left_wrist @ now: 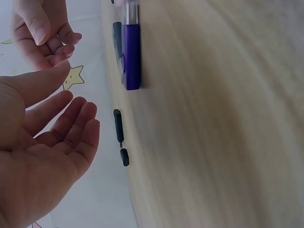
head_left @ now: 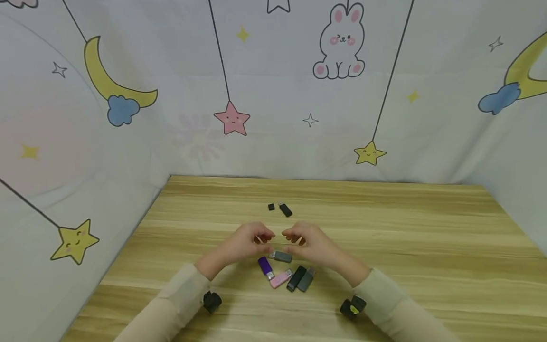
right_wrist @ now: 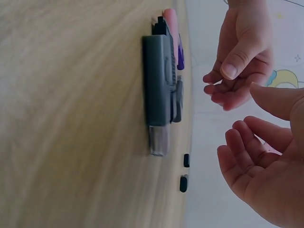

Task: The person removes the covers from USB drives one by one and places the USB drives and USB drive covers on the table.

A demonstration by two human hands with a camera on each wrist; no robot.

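My left hand (head_left: 248, 241) and right hand (head_left: 309, 241) hover facing each other above the table, fingers loosely bent and nothing held. Below and between them lies a grey USB stick (head_left: 282, 257), its metal plug toward the left hand. Nearer to me are a purple USB stick (head_left: 265, 268), a pink one (head_left: 280, 279), a black one (head_left: 296, 278) and another grey one (head_left: 306, 280). In the left wrist view the purple stick (left_wrist: 132, 57) stands out close to the camera; in the right wrist view the nearer grey stick (right_wrist: 157, 80) does.
Beyond the hands lie a black USB stick (head_left: 285, 209) and a small black cap (head_left: 271, 207), slightly apart. The wooden table (head_left: 406, 228) ends at a white cloth backdrop (head_left: 273, 152) printed with stars, moons and a rabbit. A small black camera sits on each wrist.
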